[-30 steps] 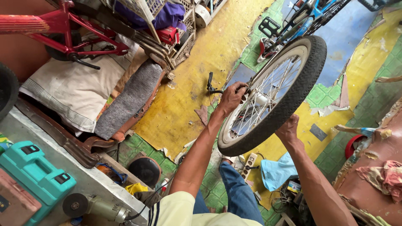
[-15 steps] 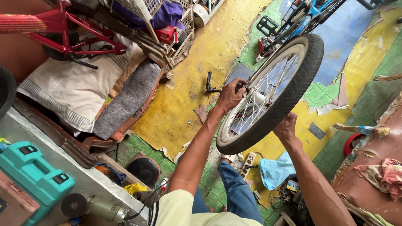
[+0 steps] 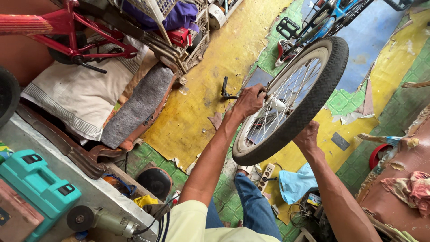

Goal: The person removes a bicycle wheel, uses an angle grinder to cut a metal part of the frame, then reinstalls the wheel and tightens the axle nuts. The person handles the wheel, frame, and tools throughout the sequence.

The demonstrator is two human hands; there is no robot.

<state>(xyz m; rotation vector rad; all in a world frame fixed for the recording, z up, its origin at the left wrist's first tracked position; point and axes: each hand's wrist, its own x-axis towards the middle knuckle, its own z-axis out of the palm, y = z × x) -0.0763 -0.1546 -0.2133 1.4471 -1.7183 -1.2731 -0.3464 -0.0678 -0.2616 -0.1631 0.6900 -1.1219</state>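
Note:
A bicycle wheel [image 3: 313,85] with a black tyre, silver rim and thin spokes is held upright in front of me. My left hand [image 3: 248,101] is closed on a dark tool [image 3: 225,89] at the wheel's hub [image 3: 274,104]. My right hand [image 3: 308,136] grips the tyre from underneath at its lower right side. My blue-jeaned leg [image 3: 253,201] shows below the wheel.
A blue bicycle [image 3: 322,20] with a black pedal stands behind the wheel. At left are a red bike frame [image 3: 67,27], a white crate [image 3: 179,27], cushions [image 3: 80,94], a teal tool case [image 3: 36,188] and an angle grinder [image 3: 98,220]. A power strip [image 3: 267,172] and blue cloth [image 3: 295,183] lie on the floor.
The wheel has tilted slightly, its top edge moving up and right. Both hands keep their hold, with my left hand shifting a little at the hub.

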